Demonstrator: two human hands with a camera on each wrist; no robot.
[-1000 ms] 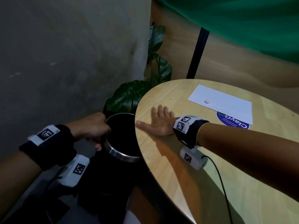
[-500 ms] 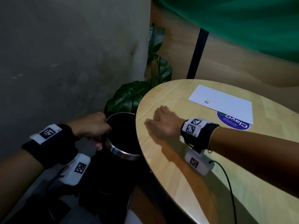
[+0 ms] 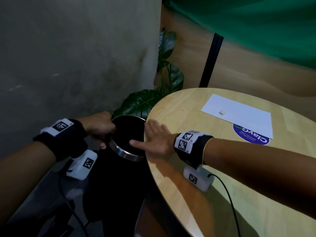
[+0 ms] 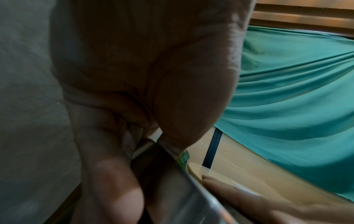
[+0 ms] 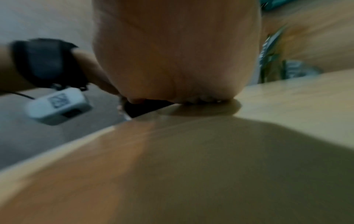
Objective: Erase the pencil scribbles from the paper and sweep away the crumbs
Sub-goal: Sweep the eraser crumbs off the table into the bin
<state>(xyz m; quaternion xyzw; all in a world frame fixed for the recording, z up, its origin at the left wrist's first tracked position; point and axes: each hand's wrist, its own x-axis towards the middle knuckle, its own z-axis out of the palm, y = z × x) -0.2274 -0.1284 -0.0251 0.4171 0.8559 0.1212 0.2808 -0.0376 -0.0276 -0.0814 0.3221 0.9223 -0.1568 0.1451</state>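
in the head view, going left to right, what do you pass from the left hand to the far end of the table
left hand → bin → right hand → eraser → paper, whose right end lies farthest right, with the blue sticker showing from under its near edge

A casual indoor corner, perhaps an office lounge or café (hard to say which): a round pale wooden table (image 3: 222,168) bearing a blue round branded sticker (image 3: 253,138), a large-leaved green potted plant (image 3: 145,101) against a bare grey concrete wall (image 3: 68,57), wood panelling (image 3: 256,71) behind a draped green cloth (image 3: 256,23).
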